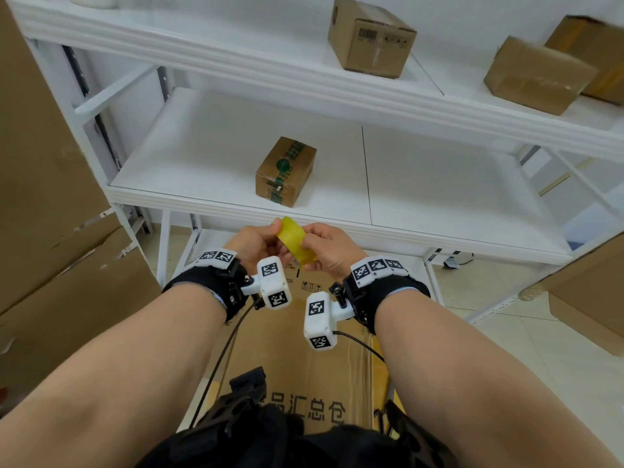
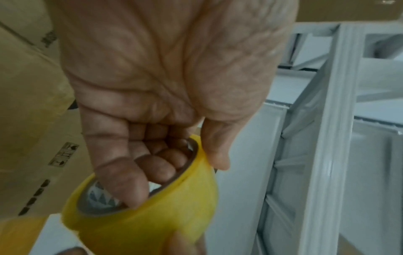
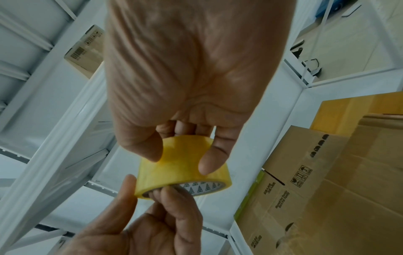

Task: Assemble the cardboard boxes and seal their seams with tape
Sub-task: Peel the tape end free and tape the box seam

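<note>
A yellow tape roll point(image 1: 294, 240) is held between both hands in front of the shelf edge. My left hand point(image 1: 260, 243) has its fingers hooked inside the roll's core point(image 2: 139, 189) and its thumb on the outer face. My right hand point(image 1: 326, 246) pinches the roll's outer band point(image 3: 183, 165) with thumb and fingers. Below my wrists lies a large brown cardboard box point(image 1: 297, 352) with printed characters, partly hidden by my arms. In the right wrist view the same box point(image 3: 327, 189) is at the right.
A white shelf unit point(image 1: 236, 157) stands ahead. A taped small box with green print point(image 1: 287, 170) sits on its middle shelf; three sealed boxes point(image 1: 369, 38) rest on the upper shelf. Flattened cardboard point(image 1: 50, 197) leans at the left, more boxes point(image 1: 587, 298) at the right.
</note>
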The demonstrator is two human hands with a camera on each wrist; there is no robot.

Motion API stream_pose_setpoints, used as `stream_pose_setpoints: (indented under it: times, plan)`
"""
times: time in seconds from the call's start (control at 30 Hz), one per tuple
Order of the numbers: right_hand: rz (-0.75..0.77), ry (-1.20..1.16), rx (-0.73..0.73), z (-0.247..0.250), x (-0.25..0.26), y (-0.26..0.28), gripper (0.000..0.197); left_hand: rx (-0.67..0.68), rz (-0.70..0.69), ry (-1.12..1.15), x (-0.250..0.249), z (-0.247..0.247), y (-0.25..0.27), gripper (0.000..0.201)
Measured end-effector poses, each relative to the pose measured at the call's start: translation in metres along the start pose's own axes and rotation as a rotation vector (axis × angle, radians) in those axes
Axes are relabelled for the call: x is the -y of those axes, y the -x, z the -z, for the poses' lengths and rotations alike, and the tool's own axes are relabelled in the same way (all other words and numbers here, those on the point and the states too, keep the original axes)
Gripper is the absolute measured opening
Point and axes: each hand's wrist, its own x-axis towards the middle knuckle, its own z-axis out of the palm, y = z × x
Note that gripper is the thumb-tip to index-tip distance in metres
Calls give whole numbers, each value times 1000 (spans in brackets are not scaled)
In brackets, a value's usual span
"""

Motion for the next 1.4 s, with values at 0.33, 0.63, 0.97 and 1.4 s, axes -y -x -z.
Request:
stream_pose_setpoints:
  times: [0.33,0.63,0.97,1.4]
  plan:
    - [-46,-43,-9,1,6,2,12,-45,-64,-112,-1,-10,-1,34]
    - [-42,-31,-67,2,11,2,13,36,-107,-155,-1,-12,2,30]
    - [6,39,-53,1,15,2,12,2,-117,-122,-3,-11,2,30]
    - [62,128,-128,0,20,6,18,44,-65,-103,-5,-8,-2,31]
